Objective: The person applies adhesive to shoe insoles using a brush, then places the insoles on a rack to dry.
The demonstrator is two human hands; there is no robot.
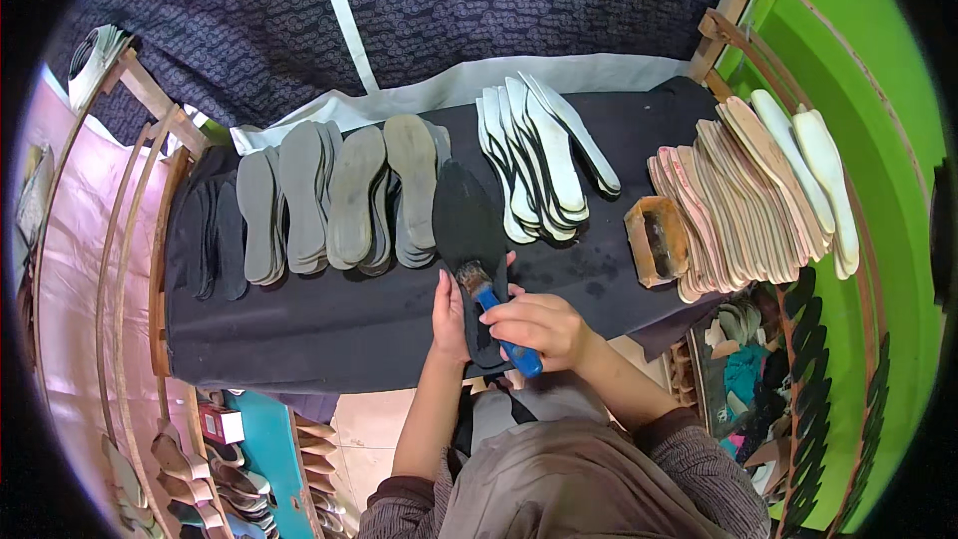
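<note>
My left hand (pixel 452 319) is wrapped around the near part of a black shoe sole (pixel 467 215), held upright in front of me at the table's near edge. A few of its fingertips show on the sole's right side. My right hand (pixel 539 327) grips a brush with a blue handle (pixel 519 357). The brush's dark bristles (pixel 469 274) rest against the face of the sole. Behind the sole, grey insoles (pixel 409 175) lie in overlapping stacks. A fan of white insoles (pixel 549 150) with black undersides is just to the right.
A glue-stained, cut-open container (pixel 657 240) sits beside a long row of pinkish insoles (pixel 743 195). Black cloth covers the table (pixel 289 339). Wooden rails (pixel 160 260) stand at both sides. Shelves with shoe parts (pixel 244 479) are below left, and a bin of scraps (pixel 743 369) below right.
</note>
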